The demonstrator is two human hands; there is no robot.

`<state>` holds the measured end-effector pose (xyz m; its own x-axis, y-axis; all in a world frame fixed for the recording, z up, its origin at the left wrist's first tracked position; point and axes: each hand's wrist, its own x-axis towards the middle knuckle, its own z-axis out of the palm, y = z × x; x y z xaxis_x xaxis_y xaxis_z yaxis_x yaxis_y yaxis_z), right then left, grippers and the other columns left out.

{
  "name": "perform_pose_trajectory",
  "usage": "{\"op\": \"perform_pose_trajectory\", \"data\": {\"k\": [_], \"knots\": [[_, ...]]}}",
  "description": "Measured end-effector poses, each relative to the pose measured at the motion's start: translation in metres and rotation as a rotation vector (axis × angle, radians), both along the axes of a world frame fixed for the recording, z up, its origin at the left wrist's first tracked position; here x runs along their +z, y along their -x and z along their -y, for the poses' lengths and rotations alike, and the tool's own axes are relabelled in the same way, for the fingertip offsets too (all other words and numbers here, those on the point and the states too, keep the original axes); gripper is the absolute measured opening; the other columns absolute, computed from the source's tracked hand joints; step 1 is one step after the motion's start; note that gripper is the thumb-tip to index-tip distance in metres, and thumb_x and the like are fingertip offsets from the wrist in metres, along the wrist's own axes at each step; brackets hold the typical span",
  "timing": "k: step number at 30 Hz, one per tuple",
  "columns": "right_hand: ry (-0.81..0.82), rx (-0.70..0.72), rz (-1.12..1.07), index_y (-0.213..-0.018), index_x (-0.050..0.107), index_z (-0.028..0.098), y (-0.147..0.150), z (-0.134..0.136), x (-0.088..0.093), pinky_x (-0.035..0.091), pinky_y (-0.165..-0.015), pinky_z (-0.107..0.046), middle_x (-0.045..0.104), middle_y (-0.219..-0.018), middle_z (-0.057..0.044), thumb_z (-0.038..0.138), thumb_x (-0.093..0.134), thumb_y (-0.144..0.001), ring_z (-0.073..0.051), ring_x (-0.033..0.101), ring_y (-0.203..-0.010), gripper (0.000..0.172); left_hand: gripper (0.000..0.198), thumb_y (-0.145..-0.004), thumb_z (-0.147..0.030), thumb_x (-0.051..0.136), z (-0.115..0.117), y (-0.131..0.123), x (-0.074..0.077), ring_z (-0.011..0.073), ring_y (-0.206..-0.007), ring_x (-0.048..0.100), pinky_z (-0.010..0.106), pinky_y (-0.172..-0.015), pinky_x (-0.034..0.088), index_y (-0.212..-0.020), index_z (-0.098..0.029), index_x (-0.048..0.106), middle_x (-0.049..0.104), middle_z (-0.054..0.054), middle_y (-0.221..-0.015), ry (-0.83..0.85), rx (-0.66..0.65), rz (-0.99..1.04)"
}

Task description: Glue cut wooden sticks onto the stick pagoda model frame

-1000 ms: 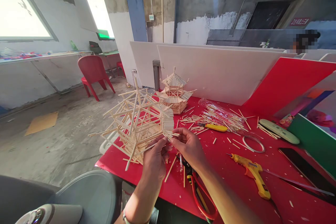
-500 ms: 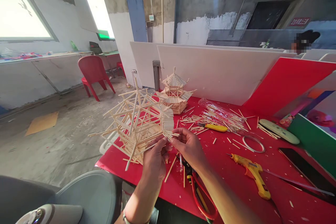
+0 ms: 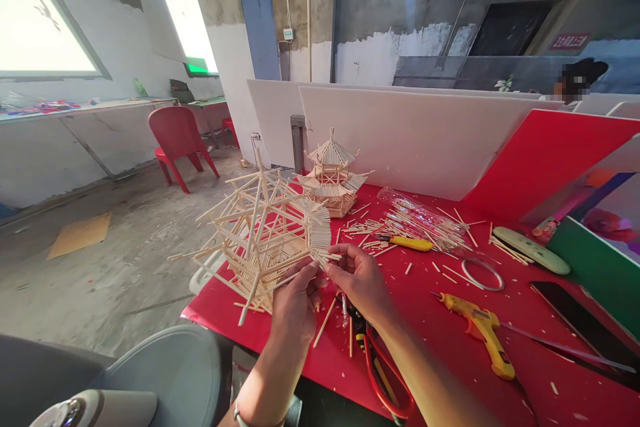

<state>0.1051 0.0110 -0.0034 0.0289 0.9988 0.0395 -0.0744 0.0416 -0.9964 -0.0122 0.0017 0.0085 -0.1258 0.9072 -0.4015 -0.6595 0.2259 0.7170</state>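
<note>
A half-built model of thin wooden sticks (image 3: 260,233) is tilted in the air over the left edge of the red table (image 3: 440,360). My left hand (image 3: 295,303) grips its lower edge from below, fingers closed. My right hand (image 3: 357,277) pinches the ends of the sticks at the model's right side. A finished stick pagoda (image 3: 333,173) stands further back on the table.
Loose sticks, a clear packet of sticks (image 3: 423,220), a yellow utility knife (image 3: 405,242), a yellow glue gun (image 3: 483,330), red-handled pliers (image 3: 383,373), a wire coil (image 3: 483,273) and a phone (image 3: 580,323) lie on the table. White boards (image 3: 410,140) stand behind. A red chair (image 3: 177,140) stands on the floor to the left.
</note>
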Motion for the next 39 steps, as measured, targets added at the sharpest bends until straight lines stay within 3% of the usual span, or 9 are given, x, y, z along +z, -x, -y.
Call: {"op": "perform_pose_trajectory", "data": {"k": [22, 39], "knots": [[-0.004, 0.001, 0.011, -0.096, 0.063, 0.020, -0.0008, 0.0000, 0.0009, 0.051, -0.062, -0.026, 0.068, -0.075, 0.001, 0.029, 0.071, -0.073, -0.016, 0.064, -0.067, 0.027, 0.028, -0.054, -0.012, 0.080, 0.0010, -0.0009, 0.0055, 0.0095, -0.043, 0.059, 0.015, -0.035, 0.034, -0.080, -0.011, 0.068, 0.069, 0.001, -0.061, 0.006, -0.001, -0.004], [-0.006, 0.003, 0.005, -0.096, 0.062, 0.020, -0.0002, -0.0002, 0.0019, 0.052, -0.062, -0.026, 0.068, -0.073, 0.001, 0.030, 0.071, -0.072, -0.016, 0.064, -0.067, 0.027, 0.033, -0.052, -0.016, 0.084, -0.0003, -0.0002, -0.0012, 0.0088, -0.045, 0.060, 0.014, -0.036, 0.035, -0.081, -0.012, 0.068, 0.069, 0.000, -0.061, -0.013, -0.006, 0.008]]}}
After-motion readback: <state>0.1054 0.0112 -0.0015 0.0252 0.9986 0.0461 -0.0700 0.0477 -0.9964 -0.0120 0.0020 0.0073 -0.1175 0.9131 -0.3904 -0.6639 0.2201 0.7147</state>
